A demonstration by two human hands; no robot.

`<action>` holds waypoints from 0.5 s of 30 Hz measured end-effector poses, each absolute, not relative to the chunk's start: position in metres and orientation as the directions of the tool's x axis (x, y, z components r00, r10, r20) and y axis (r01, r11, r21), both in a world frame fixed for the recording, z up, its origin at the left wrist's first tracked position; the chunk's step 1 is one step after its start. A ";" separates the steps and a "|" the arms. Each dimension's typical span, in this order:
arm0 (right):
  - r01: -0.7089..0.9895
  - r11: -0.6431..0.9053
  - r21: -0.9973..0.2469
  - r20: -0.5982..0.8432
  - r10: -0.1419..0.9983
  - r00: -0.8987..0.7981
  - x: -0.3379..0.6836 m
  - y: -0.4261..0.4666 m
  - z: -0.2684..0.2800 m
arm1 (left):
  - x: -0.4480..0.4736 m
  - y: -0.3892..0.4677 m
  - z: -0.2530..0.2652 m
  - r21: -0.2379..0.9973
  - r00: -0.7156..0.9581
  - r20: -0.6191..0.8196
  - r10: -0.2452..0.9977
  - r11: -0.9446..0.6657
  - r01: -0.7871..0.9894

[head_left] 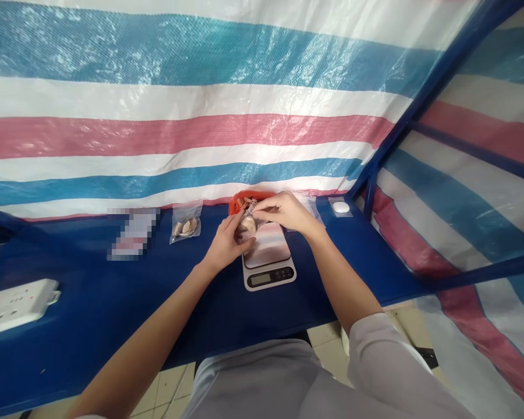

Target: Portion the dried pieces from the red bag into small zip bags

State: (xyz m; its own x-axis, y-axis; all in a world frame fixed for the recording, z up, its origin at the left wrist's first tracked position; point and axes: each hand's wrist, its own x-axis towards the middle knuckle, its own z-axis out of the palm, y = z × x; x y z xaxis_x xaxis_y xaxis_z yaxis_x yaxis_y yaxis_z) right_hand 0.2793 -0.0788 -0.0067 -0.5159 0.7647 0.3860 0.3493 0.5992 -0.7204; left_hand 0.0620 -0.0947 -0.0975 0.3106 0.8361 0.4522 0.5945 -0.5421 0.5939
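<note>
Left hand (227, 241) and right hand (284, 210) are pinching a clear bag (248, 223) at the scale (269, 249)! One filled bag (186, 226) is lying aside; the red bag (234, 205) is holding more.

Behind the blue table (213, 317) hangs a sheet striped white, blue and red (179, 102), patched with glare. Right of the table, a blue frame (458, 58), possibly metal, stands against more striped sheeting (454, 192). Pale floor tiles (325, 334) show below the table's near edge.
</note>
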 end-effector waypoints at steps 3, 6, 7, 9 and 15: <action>0.313 0.591 -0.744 0.399 0.768 -0.501 0.286 -0.083 -0.012 | 0.056 -0.098 -0.101 0.618 0.315 0.435 0.844 -0.534 0.577; 0.264 0.567 -0.780 0.407 0.781 -0.474 0.293 -0.087 -0.020 | 0.052 -0.102 -0.101 0.701 0.321 0.403 0.857 -0.515 0.493; 0.257 0.564 -0.785 0.409 0.783 -0.469 0.294 -0.087 -0.023 | 0.051 -0.103 -0.099 0.737 0.312 0.393 0.865 -0.500 0.455; 0.258 0.569 -0.781 0.419 0.783 -0.459 0.296 -0.089 -0.027 | 0.053 -0.102 -0.096 0.815 0.280 0.340 0.898 -0.430 0.388; 0.302 0.609 -0.734 0.455 0.770 -0.447 0.292 -0.092 -0.031 | 0.064 -0.086 -0.082 0.947 0.287 0.129 0.949 -0.204 0.250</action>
